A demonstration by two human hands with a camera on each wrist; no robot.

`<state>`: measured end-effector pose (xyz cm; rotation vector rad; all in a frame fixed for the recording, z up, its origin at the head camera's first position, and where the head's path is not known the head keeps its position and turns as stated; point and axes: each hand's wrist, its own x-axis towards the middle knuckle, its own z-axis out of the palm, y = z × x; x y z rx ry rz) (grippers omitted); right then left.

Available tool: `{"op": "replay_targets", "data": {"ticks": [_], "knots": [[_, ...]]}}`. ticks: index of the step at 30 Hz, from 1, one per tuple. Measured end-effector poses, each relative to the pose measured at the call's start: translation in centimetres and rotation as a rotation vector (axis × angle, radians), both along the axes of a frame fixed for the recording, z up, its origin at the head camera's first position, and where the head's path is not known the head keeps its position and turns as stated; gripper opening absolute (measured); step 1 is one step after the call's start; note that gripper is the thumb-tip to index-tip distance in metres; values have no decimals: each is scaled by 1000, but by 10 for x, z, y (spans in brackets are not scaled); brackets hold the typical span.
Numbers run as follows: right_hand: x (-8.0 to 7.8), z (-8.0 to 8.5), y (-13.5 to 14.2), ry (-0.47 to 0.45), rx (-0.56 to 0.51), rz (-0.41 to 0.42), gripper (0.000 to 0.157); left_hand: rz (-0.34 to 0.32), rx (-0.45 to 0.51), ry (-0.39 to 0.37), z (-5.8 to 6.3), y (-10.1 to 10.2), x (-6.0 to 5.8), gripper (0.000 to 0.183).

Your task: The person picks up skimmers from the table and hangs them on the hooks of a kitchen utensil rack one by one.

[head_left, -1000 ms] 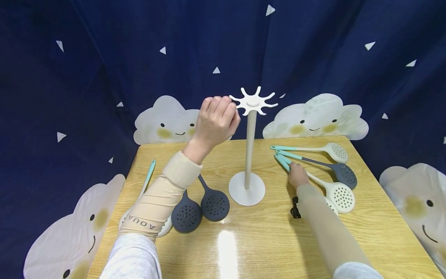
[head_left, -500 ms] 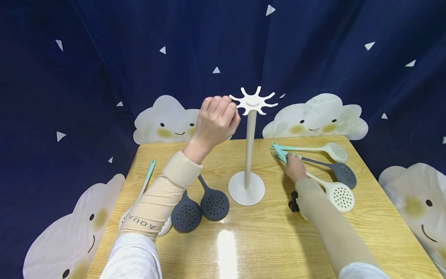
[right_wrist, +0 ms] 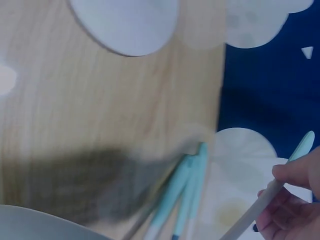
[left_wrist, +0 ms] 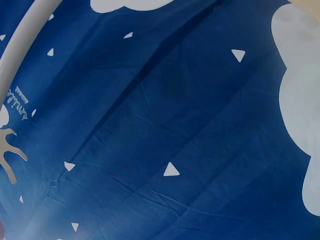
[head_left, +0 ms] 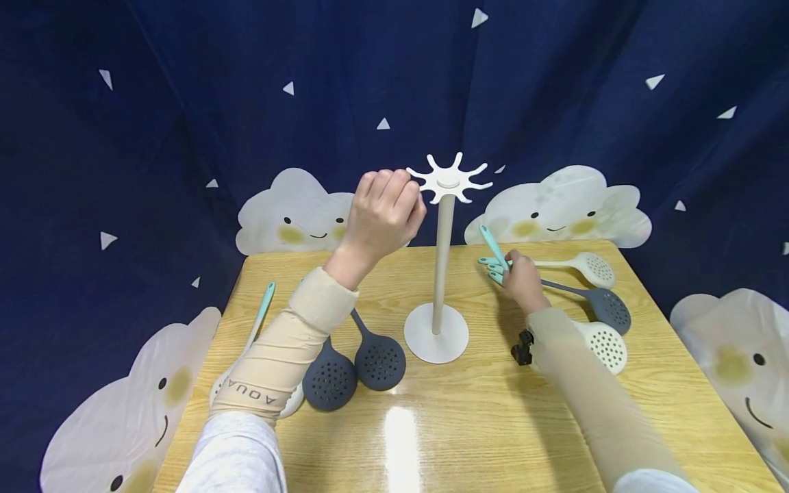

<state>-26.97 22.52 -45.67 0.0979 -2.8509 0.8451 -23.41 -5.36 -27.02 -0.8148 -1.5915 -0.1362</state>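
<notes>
My right hand pinches a skimmer with a turquoise handle, tilted up over the table. In the right wrist view its white shaft runs down from the thumb and fingers; in the head view the arm hides its head. Below lie two white skimmers and a dark grey one, their turquoise handles bunched together. My left hand is raised in a fist right beside the prongs of a white stand, nothing showing in it.
The stand's round base sits mid-table. On the left lie two dark grey skimmers and white ones, partly under the left forearm. A navy curtain with cloud shapes hangs behind the wooden table.
My right hand has lifted the nearest white skimmer off the table, its handle swinging up and away over the other handles. The left hand and the stand have stayed put.
</notes>
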Motion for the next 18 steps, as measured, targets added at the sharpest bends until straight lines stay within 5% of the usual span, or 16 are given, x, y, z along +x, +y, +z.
{"op": "replay_targets", "data": {"ticks": [18], "knots": [[6,63,-12,282,-291,-28,26,-12,6,-4,-1,0,0,8]]}}
